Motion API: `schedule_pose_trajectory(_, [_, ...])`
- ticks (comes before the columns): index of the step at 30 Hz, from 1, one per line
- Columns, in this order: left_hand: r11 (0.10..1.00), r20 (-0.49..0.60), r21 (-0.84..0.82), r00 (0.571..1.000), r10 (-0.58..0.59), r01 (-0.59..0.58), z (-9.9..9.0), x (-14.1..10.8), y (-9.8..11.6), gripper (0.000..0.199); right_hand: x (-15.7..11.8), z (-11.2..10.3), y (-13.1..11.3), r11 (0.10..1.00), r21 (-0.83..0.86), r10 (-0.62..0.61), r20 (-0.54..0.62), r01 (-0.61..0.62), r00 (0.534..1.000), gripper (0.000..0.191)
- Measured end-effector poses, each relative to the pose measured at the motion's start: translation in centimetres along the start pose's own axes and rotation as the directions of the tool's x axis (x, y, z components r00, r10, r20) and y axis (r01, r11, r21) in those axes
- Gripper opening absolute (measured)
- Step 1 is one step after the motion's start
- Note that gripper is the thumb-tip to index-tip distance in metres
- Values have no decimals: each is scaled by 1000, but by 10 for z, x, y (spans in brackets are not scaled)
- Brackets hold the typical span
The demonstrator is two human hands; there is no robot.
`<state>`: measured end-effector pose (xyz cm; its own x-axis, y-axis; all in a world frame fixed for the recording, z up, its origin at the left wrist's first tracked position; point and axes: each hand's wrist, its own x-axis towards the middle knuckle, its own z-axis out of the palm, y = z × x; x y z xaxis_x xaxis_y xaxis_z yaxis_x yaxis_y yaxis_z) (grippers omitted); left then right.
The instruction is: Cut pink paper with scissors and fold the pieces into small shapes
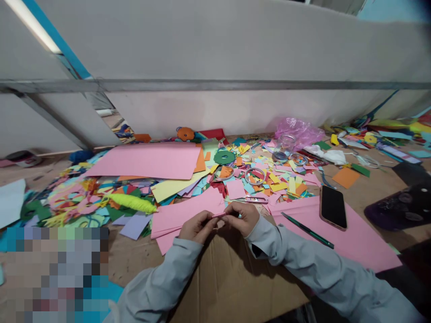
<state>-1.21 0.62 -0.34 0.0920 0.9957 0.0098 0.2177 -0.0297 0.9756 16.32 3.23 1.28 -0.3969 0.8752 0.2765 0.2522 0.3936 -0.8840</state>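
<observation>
Between the fingertips of both hands is a small piece of pink paper, mostly covered by the fingers. My left hand pinches its left end, and my right hand pinches the right end. Both hands hover over the near edge of the cluttered worktop, above a brown cardboard sheet. Folded pink paper sheets lie beside my left hand. Just beyond my right hand rests a metal cutter. A dark green pen lies on pink paper next to my right forearm.
A phone lies on the pink paper at right, near a dark bottle. Tape rolls, a glass jar and many paper scraps spread beyond the hands. A large pink sheet and yellow-green yarn lie left.
</observation>
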Motion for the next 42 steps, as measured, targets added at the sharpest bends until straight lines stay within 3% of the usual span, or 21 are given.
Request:
schedule_pose_trajectory(6, [950, 22, 253, 983, 183, -183, -2, -1, 1, 29, -1, 2, 1, 984, 145, 96, 43, -101, 994, 15])
schedule_pose_trajectory(11, [962, -2, 240, 991, 132, -127, -4, 3, 4, 28, -1, 4, -3, 998, 58, 3, -5, -3, 1000, 15])
schedule_pose_trajectory(15, [933, 9, 301, 979, 205, -198, -4, 3, 5, 26, 1, 3, -4, 988, 138, 74, -20, -71, 997, 15])
schedule_pose_trajectory(19, [952, 45, 245, 983, 179, -184, -1, 1, 4, 28, 1, 1, -6, 994, 102, 26, -5, -25, 1000, 13])
schedule_pose_trajectory(23, [977, 16, 159, 990, 140, -141, 1, -1, 8, 31, 0, 2, -2, 987, 133, 80, 51, -86, 995, 22])
schedule_pose_trajectory(26, [999, 11, 13, 999, 36, -36, 3, -2, 10, 35, 1, 3, 2, 979, 163, 100, 124, -119, 987, 30])
schedule_pose_trajectory(29, [995, 35, -73, 998, -61, 63, 3, 0, 10, 37, 1, 3, 2, 995, 94, 31, 114, -42, 993, 30])
schedule_pose_trajectory(33, [996, -23, 79, 998, 50, -48, 2, 3, 8, 34, 1, 3, -3, 987, -109, -114, 71, 121, 991, 28])
schedule_pose_trajectory(42, [994, 61, 83, 996, 72, -77, 1, -1, 11, 35, 2, -1, -5, 998, 59, -2, 56, -1, 998, 26])
